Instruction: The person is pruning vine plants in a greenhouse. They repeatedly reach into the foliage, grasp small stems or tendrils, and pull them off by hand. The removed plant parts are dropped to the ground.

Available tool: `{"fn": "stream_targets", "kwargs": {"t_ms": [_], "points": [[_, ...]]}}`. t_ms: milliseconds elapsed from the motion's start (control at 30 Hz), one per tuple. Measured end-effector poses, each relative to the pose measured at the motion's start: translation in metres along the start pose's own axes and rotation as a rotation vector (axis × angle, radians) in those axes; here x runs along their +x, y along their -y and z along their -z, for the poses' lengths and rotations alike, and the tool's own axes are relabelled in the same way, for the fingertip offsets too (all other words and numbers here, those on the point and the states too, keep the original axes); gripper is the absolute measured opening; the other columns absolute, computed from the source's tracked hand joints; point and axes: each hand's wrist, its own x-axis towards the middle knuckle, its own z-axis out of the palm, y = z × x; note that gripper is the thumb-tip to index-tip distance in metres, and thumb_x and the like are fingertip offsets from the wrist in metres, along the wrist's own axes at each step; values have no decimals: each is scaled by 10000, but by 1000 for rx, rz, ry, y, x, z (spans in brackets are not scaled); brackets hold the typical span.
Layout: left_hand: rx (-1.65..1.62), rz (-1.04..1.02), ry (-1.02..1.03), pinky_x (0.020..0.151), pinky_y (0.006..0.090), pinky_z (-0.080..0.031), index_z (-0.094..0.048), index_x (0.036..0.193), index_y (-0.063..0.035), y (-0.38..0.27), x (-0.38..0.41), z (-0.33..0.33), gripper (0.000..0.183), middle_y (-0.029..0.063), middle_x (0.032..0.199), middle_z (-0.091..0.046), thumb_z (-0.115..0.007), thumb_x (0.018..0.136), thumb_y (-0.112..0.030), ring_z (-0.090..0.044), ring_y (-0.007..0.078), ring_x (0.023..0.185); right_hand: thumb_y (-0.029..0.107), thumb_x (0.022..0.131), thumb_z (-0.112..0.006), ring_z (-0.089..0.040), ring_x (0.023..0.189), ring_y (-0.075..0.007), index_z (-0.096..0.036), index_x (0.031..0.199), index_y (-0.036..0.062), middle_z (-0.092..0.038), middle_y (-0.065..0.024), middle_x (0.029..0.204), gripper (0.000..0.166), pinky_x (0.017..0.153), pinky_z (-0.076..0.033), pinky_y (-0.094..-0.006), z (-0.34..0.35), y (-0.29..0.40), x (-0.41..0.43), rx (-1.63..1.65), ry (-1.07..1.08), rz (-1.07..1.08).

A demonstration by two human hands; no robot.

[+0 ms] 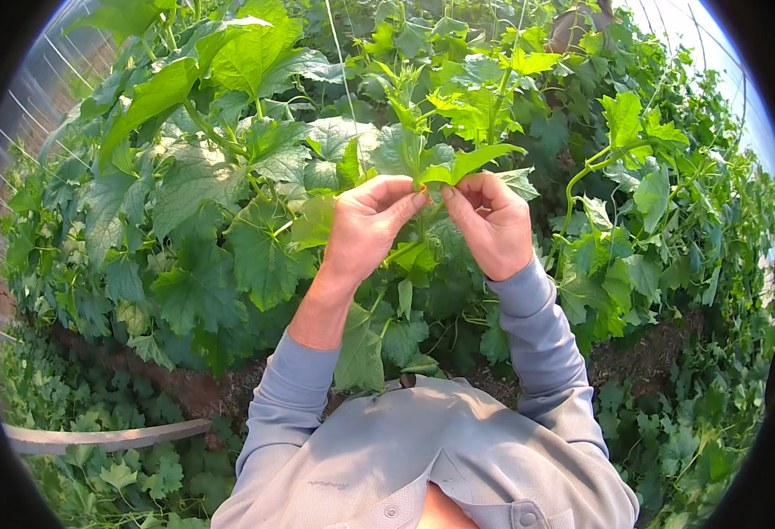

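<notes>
My left hand (373, 221) pinches thumb and forefinger together at a green climbing vine's stem, with a small orange-brown bit between the fingertips. A little to the right, my right hand (490, 221) has its thumb and forefinger closed at the base of a bright green leaf (480, 162). The vine's shoot tip (404, 89) rises upright above both hands. A thin pale string (342, 66) runs up from behind my left hand. What exactly each pinch holds is partly hidden by the fingers.
Dense lobed leaves (195, 172) surround the hands on both sides. More trained vines (575, 178) stand at right. A curved pale bar (106, 438) lies low at left over lower foliage. Brown soil (645, 354) shows beneath the plants. Greenhouse sheeting (37, 79) curves at the upper left.
</notes>
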Motion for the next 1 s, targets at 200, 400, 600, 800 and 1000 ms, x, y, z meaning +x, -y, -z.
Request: {"fn": "stream_targets", "kwargs": {"t_ms": [200, 400, 600, 800, 1000], "points": [[45, -50, -18, 783, 232, -511, -634, 1072, 27, 2, -3, 4, 198, 81, 942, -688, -643, 878, -16, -639, 105, 857, 72, 745, -714, -568, 771, -264, -550, 1072, 28, -528, -144, 998, 369, 663, -487, -371, -4, -1, 11, -663, -112, 360], [45, -111, 35, 785, 236, -517, -639, 1072, 27, 0, -5, 15, 181, 72, 957, -686, -612, 895, -2, -635, 104, 859, 42, 721, -705, -566, 777, -261, -605, 1034, 38, -560, -93, 912, 328, 701, -476, -373, 0, 11, 30, -669, 57, 829], [80, -100, 81, 783, 234, -515, -637, 1077, 27, -3, -7, 18, 184, 71, 955, -683, -608, 897, 0, -632, 105, 859, 48, 777, -701, -571, 666, -271, -636, 1027, 42, -602, -113, 878, 259, 569, -475, -356, 5, 16, 35, -651, 142, 770], [119, -91, 95, 787, 229, -505, -635, 1084, 24, -4, -9, 16, 187, 66, 939, -679, -597, 902, 5, -625, 105, 854, 23, 795, -671, -537, 588, -235, -591, 927, 22, -533, -99, 809, 155, 506, -443, -323, 10, 20, 29, -552, 90, 581], [197, -93, 86, 763, 249, -516, -633, 1078, 23, -1, -6, 16, 192, 55, 950, -674, -619, 889, -3, -636, 111, 851, 105, 807, -690, -567, 571, -235, -584, 801, 35, -566, -97, 691, 126, 513, -443, -326, 57, 47, 2, -482, 590, 124]]}}
